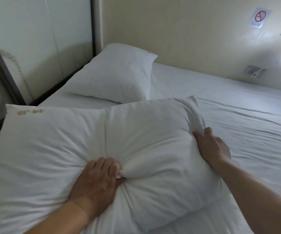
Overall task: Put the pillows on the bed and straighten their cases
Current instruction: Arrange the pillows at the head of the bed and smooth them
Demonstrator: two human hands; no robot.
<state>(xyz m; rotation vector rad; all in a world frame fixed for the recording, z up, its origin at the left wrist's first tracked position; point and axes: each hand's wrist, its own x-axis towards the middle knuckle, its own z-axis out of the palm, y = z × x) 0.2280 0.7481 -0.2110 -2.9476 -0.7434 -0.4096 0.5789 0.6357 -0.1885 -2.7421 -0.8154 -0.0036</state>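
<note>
From the head view, the near pillow (pixel 78 149) lies across the bed (pixel 237 119) close to the person, its case bunched and creased. The left hand (pixel 96 180) presses into the pillow's front face, fingers (pixel 114 167) clenched on a pinch of cloth, so folds radiate from that spot; this looks like a way to anchor the filling while the case is pulled. The right hand (pixel 212 146) grips the pillow's right end, fingers curled into the gathered fabric there, probably to draw the slack toward that side and square the corner. A gold embroidered mark (pixel 30 112) sits at the far left corner, reading upside down from here, so the pillow seems turned with its top edge away from the person. The second pillow (pixel 117 73) rests smooth in the far corner of the bed against the wall (pixel 187 31), apparently already placed; the near one sits well short of that wall and not yet straightened.
</note>
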